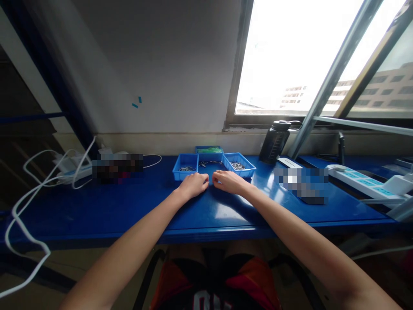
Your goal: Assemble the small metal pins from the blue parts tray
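Observation:
My left hand [194, 185] and my right hand [228, 181] rest low over the blue table, close together with a small gap between them. Both have their fingers curled inward and pinched; anything in them is too small to make out. Just beyond my left hand stands a blue bin [178, 175] with small metal pieces [185, 169]. Past my right hand is a second blue bin [247, 173], holding similar slim metal pieces [238, 165]. Between these two bins, more metal pieces [211, 162] lie loose. A third blue bin [200, 147] behind them contains green, plastic-looking material [210, 150].
A black water bottle [274, 142] stands at the back right, under the window. Farther right lies a white power strip [361, 178]. White cables [41, 183] tangle at the left end of the table [129, 211]. A metal post [325, 94] rises on the right.

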Demonstrator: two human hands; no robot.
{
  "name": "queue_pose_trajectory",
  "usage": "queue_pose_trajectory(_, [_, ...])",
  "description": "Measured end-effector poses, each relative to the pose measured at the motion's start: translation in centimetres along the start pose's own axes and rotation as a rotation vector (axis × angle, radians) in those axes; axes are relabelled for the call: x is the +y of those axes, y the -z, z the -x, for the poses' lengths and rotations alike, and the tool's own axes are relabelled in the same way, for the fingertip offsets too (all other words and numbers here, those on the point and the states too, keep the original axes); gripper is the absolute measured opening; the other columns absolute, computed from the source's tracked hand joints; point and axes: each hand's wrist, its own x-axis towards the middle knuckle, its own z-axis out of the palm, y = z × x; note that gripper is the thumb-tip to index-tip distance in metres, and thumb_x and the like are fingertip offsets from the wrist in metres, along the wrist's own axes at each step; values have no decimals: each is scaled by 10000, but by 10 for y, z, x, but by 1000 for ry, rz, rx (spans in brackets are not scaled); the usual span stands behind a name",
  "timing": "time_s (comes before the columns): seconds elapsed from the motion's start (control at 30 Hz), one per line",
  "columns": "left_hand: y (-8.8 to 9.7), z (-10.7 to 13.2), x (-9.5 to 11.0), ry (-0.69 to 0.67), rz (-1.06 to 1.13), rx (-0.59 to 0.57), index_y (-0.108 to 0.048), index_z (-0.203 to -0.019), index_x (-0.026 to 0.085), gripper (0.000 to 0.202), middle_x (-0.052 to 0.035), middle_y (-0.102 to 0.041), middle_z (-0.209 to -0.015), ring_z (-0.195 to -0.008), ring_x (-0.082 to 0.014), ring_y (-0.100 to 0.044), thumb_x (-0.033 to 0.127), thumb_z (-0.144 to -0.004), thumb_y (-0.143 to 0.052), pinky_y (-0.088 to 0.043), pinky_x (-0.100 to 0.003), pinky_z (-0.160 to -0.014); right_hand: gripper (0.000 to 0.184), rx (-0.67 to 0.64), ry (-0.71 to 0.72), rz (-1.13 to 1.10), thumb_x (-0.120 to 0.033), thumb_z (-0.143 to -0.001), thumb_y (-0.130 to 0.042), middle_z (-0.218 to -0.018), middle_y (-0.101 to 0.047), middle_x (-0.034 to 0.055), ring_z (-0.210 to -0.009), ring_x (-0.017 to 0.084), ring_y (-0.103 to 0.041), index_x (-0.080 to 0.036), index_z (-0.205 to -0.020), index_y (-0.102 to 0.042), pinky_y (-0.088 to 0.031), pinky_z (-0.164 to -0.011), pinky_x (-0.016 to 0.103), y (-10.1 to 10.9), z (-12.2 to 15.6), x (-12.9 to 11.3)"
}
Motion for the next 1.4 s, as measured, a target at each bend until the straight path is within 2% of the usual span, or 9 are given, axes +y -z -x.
queue_pose_trajectory(0.2, [4, 1, 4, -20, 18, 13, -590, -917, 226, 240, -54, -644, -809, -742, -202, -597, 331, -804, -406, -426, -262, -628, 141, 70, 25, -165, -249, -800, -489, -803, -595, 38, -676, 108, -533, -153, -856, -575, -364, -623, 202, -5, 4, 8])
queue_pose_trajectory(0.33, [6, 2, 5, -20, 38, 15, -597, -921, 223, 258, -51, -646, -817, -759, -196, -597, 347, -811, -399, -425, -256, -647, 151, 120, 21, -232, -234, -823, -463, -771, -603, 39, -669, 104, -527, -147, -841, -586, -366, -617, 200, -6, 3, 11])
queue_pose_trajectory(0.5, [6, 1, 5, -21, 64, 18, -595, -942, 222, 264, -45, -646, -827, -763, -192, -598, 356, -797, -420, -428, -249, -651, 171, 123, -18, -253, -241, -836, -442, -760, -615, 43, -678, 114, -535, -148, -866, -582, -365, -611, 203, -6, 3, 15])
queue_pose_trajectory(0.7, [7, 0, 2, -51, 98, 82, -610, -943, 223, 260, -34, -649, -819, -742, -178, -595, 319, -794, -419, -426, -239, -640, 183, 121, -46, -264, -267, -843, -429, -726, -608, 35, -635, 107, -523, -153, -876, -568, -356, -580, 196, -8, 3, 18])
queue_pose_trajectory(0.93, [8, -2, 0, -160, 242, 169, -623, -943, 210, 284, -8, -624, -703, -658, -132, -564, 346, -806, -415, -405, -210, -599, 221, 90, -42, -343, -278, -868, -361, -710, -596, 17, -610, 91, -510, -159, -868, -547, -352, -567, 189, -6, 4, 14])
queue_pose_trajectory(1.1, [8, -1, 4, -223, 255, 229, -628, -933, 213, 267, -23, -616, -863, -734, -124, -565, 330, -807, -424, -426, -214, -674, 219, 91, -23, -308, -303, -848, -397, -631, -553, 0, -559, 84, -463, -148, -782, -538, -317, -525, 185, -7, 4, 12])
queue_pose_trajectory(1.2, [6, -1, 5, -207, 243, 221, -617, -912, 206, 234, -23, -615, -900, -770, -134, -573, 306, -786, -447, -432, -224, -705, 221, 86, -58, -342, -337, -833, -427, -651, -576, 5, -568, 88, -486, -158, -844, -557, -325, -526, 187, -6, 4, 14])
queue_pose_trajectory(1.4, [1, -2, 0, -102, 153, 150, -588, -880, 221, 223, -6, -641, -764, -694, -160, -585, 360, -777, -449, -413, -228, -597, 268, 85, -75, -427, -392, -789, -483, -640, -593, 6, -573, 99, -516, -168, -886, -594, -363, -549, 201, -2, 7, 22])
